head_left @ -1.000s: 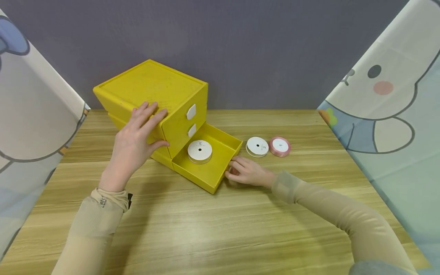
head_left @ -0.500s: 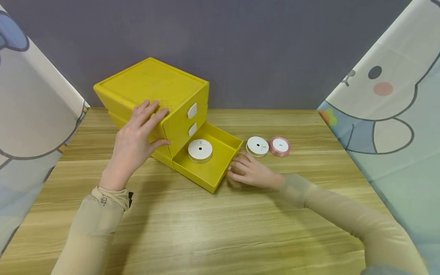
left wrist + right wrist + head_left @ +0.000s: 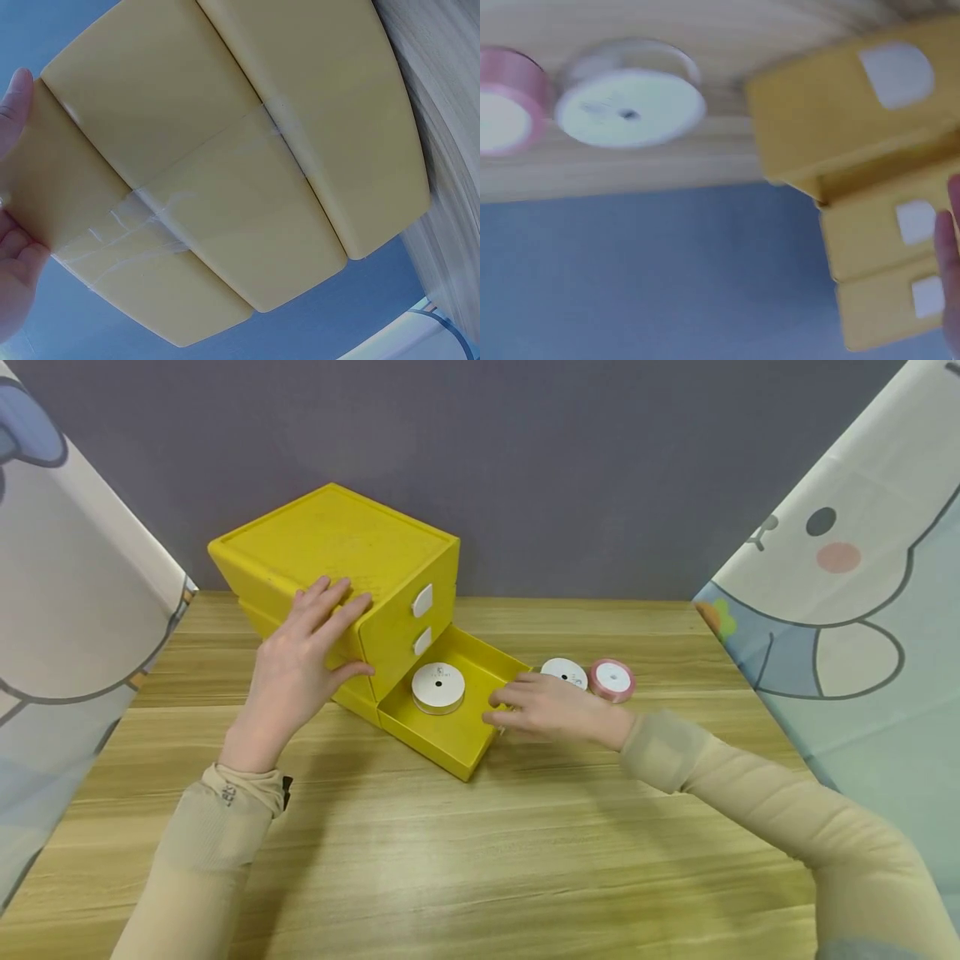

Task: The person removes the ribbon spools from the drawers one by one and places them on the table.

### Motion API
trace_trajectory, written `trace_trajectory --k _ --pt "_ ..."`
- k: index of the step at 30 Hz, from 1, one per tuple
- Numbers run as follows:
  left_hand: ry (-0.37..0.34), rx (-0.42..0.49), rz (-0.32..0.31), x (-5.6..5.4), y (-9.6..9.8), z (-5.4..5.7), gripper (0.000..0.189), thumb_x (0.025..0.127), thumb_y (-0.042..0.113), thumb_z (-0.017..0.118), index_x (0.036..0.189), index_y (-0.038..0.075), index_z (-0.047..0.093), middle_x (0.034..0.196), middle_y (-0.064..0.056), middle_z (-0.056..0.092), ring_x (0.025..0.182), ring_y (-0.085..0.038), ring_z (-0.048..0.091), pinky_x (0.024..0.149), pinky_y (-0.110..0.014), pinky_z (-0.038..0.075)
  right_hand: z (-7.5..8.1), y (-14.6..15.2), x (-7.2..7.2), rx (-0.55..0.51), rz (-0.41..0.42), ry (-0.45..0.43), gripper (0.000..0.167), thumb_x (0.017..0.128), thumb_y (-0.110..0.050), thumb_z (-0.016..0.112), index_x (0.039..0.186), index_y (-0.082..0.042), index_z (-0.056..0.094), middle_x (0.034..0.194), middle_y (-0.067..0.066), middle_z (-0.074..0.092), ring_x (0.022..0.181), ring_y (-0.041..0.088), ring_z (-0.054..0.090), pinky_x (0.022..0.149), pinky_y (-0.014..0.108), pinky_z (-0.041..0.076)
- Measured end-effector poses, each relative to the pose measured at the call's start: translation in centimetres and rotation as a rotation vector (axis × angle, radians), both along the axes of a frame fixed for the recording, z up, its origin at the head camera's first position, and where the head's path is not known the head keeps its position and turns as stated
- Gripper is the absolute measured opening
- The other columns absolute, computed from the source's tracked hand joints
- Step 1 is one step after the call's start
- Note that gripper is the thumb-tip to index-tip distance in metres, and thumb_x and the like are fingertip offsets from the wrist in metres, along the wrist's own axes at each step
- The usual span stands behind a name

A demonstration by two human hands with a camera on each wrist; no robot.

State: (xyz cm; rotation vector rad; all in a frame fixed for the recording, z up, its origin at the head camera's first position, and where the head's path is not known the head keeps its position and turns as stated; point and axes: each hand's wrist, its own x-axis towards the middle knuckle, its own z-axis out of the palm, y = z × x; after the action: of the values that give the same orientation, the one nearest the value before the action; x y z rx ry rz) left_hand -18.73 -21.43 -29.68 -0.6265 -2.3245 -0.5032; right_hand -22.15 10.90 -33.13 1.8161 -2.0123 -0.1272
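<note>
A yellow three-drawer cabinet (image 3: 337,543) stands at the back left, its bottom drawer (image 3: 423,750) pulled out. In that drawer lies a white ribbon spool (image 3: 438,686). My left hand (image 3: 296,652) rests on the cabinet's near upper edge, with fingers extended over the top and thumb toward the front. In the left wrist view its thumb and fingers (image 3: 15,259) show at the cabinet's edge. Over the open drawer's front rim is my right hand (image 3: 551,706), its fingers loosely bent with nothing seen between them. It partly covers a second white spool (image 3: 564,671) in the head view.
A pink ribbon spool (image 3: 612,680) sits beside the second white spool on the wooden table (image 3: 480,860). White tabs mark the drawer fronts, among them the top tab (image 3: 422,600). Behind is a grey wall (image 3: 570,477); printed cloths (image 3: 847,635) flank the table.
My right hand has left the drawer's front and risen over its rim, now overlapping the second white spool in view. My left hand keeps its place on the cabinet.
</note>
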Motion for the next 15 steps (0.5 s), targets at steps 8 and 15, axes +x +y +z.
trace_trajectory --k 8,15 --pt "0.009 -0.002 -0.001 0.0 0.0 0.0 0.081 0.060 0.013 0.088 0.134 0.009 0.055 0.142 -0.018 0.050 0.136 -0.037 0.043 0.110 -0.056 0.040 4.6 -4.2 -1.4 0.238 -0.319 -0.734 0.037 0.084 -0.015 0.072 0.120 -0.011 0.061 0.104 0.004 0.066 0.090 0.019 0.063 0.079 0.029 0.055" --pt "0.006 0.003 -0.005 0.1 0.1 0.0 0.080 0.060 0.012 0.088 0.133 0.008 0.056 0.141 -0.019 0.051 0.136 -0.038 0.043 0.109 -0.058 0.040 5.7 -7.8 -4.7 0.433 -0.478 -1.200 0.066 0.082 -0.023 0.073 0.140 -0.005 0.047 0.131 0.017 0.058 0.114 0.026 0.062 0.101 0.032 0.051"
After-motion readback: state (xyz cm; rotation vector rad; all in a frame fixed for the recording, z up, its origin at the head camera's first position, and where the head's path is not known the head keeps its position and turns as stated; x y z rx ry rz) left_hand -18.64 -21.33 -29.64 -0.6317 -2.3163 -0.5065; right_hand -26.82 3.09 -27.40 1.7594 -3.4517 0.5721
